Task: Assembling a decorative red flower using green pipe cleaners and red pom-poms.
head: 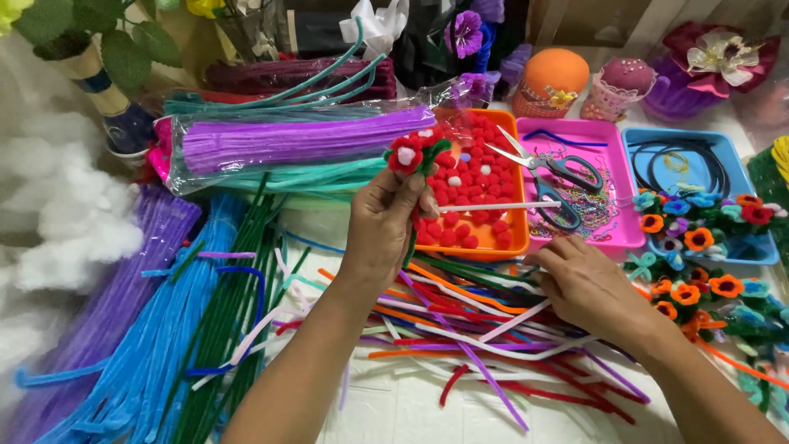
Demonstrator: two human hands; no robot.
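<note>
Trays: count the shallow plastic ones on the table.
3, side by side: an orange tray of red pom-poms behind the left hand, a pink tray holding scissors, a blue tray at right. Clutter may hide others.

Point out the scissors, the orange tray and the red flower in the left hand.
scissors (pixel 549 177): head view, at the blades' pivot.
orange tray (pixel 518 222): head view, right rim.
red flower (pixel 406 156): head view, on the bloom above the left hand (pixel 385 220).

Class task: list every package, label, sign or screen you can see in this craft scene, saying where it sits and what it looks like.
Clear plastic bag: lying behind the left hand, long and flat, holding purple pipe cleaners over teal ones.
No labels, signs or screens show.
</note>
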